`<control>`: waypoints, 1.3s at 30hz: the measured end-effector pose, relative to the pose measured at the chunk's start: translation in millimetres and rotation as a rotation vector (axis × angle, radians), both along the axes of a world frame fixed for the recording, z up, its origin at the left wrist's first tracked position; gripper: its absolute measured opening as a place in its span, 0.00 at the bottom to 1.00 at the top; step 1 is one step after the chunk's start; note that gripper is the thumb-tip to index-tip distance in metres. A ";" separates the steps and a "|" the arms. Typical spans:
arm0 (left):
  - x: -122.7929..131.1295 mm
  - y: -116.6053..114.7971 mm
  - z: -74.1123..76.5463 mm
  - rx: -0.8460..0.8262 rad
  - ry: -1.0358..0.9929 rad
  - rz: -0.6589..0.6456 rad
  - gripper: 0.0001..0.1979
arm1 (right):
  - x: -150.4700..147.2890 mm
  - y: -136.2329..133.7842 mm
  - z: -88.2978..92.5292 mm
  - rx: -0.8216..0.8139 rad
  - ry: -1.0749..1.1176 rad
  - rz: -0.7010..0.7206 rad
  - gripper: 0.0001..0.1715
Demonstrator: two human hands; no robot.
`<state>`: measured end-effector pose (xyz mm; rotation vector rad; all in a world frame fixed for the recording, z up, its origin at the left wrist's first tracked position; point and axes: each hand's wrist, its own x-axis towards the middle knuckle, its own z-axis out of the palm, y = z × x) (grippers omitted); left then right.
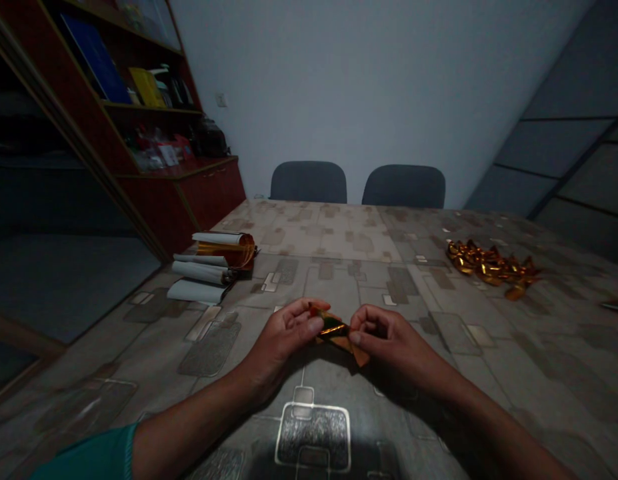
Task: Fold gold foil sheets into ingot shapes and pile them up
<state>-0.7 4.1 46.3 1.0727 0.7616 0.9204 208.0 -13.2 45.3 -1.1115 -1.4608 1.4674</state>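
Note:
Between my two hands, just above the table, is a piece of gold foil paper (333, 331), folded, with a shiny face and a duller orange flap hanging at its lower right. My left hand (295, 328) pinches its left end, thumb on top. The right end is pinched between thumb and forefinger of my right hand (379, 331), whose other fingers are curled in. On the table to the left lies a stack of curled foil sheets (226, 257) with pale backs. Several folded gold foil pieces (489, 265) sit in a heap to the right.
The table (329, 233) has a patterned cover. Two grey chairs (309, 181) stand at its far edge before the wall. A wooden cabinet (209, 190) with laden shelves is at the left. A dark flat object (616, 305) lies at the right edge.

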 end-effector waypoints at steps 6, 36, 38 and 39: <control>5.0 -6.2 -11.8 0.079 0.177 0.124 0.12 | -8.0 -7.7 -5.4 -0.027 -0.016 -0.032 0.11; 8.0 -11.5 -27.2 -0.040 0.013 0.037 0.20 | -16.6 -11.7 -20.9 0.015 0.059 -0.042 0.14; 7.4 -10.3 -27.9 -0.039 0.057 0.074 0.18 | -14.4 -12.2 -19.4 -0.008 0.085 -0.021 0.14; 7.0 -9.7 -28.0 -0.037 0.071 0.097 0.18 | -13.1 -12.7 -18.2 -0.007 0.086 -0.019 0.15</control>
